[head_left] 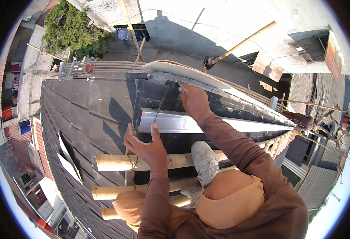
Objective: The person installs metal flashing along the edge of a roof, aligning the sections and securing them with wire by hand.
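Observation:
A long silvery metal channel lies along the dark strip beside the wall top. My left hand is at its left end, thumb and fingers spread, the thumb tip close to the lower edge; whether it touches cannot be told. Reaching across the channel, my right hand has its fingers pinched together at the mortared wall edge. A thin dark wire runs from these fingertips down over the channel near its left end. The fingers partly hide the wire's upper end.
Bamboo poles lie under my legs and shoe. Dark roof tiles slope away left. A thin board rests along the wall, with a bamboo railing beyond. Something like a dark-gloved hand shows at the channel's far end.

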The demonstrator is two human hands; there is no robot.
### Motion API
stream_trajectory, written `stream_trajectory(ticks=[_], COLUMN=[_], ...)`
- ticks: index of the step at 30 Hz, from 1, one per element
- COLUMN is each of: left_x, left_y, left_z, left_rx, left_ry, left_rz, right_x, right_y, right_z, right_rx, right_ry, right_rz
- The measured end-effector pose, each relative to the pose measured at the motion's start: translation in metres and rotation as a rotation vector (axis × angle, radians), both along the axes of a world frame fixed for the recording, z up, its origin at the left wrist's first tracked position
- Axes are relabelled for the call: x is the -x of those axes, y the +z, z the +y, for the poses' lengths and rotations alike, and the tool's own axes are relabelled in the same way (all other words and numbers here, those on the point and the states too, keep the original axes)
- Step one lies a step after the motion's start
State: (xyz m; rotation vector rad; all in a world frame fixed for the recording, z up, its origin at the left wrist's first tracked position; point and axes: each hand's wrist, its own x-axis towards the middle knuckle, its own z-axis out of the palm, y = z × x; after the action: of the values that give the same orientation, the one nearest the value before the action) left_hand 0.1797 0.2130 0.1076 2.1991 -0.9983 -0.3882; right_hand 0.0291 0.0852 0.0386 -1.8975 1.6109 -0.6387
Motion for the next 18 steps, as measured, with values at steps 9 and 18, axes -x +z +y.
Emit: stream_trajectory(ticks=[9, 18], left_x=[-0.008, -0.009], left_y=[-0.003, -0.032], left_z=[-0.103, -0.11], left_rx=[-0.077, 0.038], left_ry=[-0.698, -0.684], left_rz=[-0.33, -0.144], right_x=[0.004, 0.008], right_y=[-0.001, -0.005], right_z=[-0.001, -0.008], right_rx=[-0.006, -0.016], right_ry=[0.025, 0.078], right_rz=[0.016, 0.103])
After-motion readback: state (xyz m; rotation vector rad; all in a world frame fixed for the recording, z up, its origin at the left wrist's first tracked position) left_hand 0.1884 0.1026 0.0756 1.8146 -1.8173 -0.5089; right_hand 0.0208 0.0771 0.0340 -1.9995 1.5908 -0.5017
